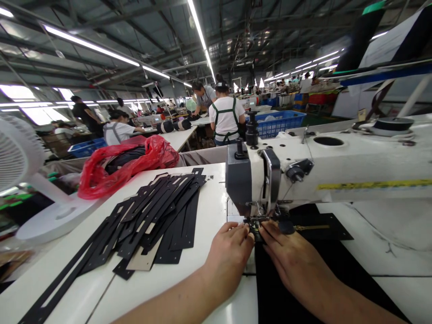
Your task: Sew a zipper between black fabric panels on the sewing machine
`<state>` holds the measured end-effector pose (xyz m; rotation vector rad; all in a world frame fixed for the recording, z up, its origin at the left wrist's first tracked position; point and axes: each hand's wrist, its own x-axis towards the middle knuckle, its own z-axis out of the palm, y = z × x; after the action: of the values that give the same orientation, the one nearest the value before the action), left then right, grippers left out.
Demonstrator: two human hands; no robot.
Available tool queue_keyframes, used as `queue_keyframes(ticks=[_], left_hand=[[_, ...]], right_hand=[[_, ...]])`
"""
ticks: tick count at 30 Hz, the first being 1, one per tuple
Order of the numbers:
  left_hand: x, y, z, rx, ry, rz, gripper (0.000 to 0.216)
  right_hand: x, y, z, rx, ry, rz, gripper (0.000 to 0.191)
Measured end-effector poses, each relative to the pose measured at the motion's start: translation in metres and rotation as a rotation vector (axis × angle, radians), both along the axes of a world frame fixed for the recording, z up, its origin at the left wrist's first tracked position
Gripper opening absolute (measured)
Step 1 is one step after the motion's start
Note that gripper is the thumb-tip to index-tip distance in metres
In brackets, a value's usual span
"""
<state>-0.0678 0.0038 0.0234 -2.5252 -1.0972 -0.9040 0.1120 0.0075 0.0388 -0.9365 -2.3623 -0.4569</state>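
Under the sewing head (239,180), left fingers (240,233) bunch, right fingers (270,233) flatten over matte cloth (346,263), grips unclear.

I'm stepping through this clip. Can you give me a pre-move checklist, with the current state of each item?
1. Right hand on the black fabric: ok, lying over it.
2. Fingertips well away from the foot area of the sewing machine: not ok, both hands' fingertips are right beside it.
3. Left hand pressing on the fabric: cannot tell, contact is unclear.
4. Pile of black strips apart from the hands: ok, bare tabletop shows between.
5. Red plastic bag away from the foot area: ok, beyond the pile.
6. Stitch line: cannot tell, too small here.
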Motion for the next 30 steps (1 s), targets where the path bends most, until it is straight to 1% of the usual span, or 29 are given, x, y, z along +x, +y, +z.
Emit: queue_keyframes(ticks=[4,9,14,19,21,26,30], left_hand=[[0.001,0.002,-0.001,0.006,-0.005,0.008,0.02],[0.0,0.006,-0.002,-0.018,-0.002,0.012,0.018],[0.0,0.008,-0.002,-0.007,-0.029,0.006,0.017],[0.001,0.01,-0.005,0.003,-0.085,0.002,0.015],[0.001,0.012,-0.006,-0.004,-0.099,-0.005,0.014],[0.0,0.015,-0.01,-0.032,-0.087,-0.004,0.014],[0.001,0.017,-0.011,-0.023,-0.094,-0.002,0.012]], right_hand=[[0.002,0.002,-0.004,0.025,-0.012,0.005,0.035],[0.003,0.007,-0.008,0.008,-0.038,0.019,0.035],[0.003,0.009,-0.005,-0.007,-0.024,0.022,0.036],[0.001,0.009,0.002,-0.116,-0.001,0.053,0.035],[0.0,0.009,0.002,-0.148,0.002,0.041,0.035],[0.0,0.011,-0.001,-0.178,0.019,0.023,0.034],[0.001,0.013,-0.002,-0.201,0.021,0.029,0.033]])
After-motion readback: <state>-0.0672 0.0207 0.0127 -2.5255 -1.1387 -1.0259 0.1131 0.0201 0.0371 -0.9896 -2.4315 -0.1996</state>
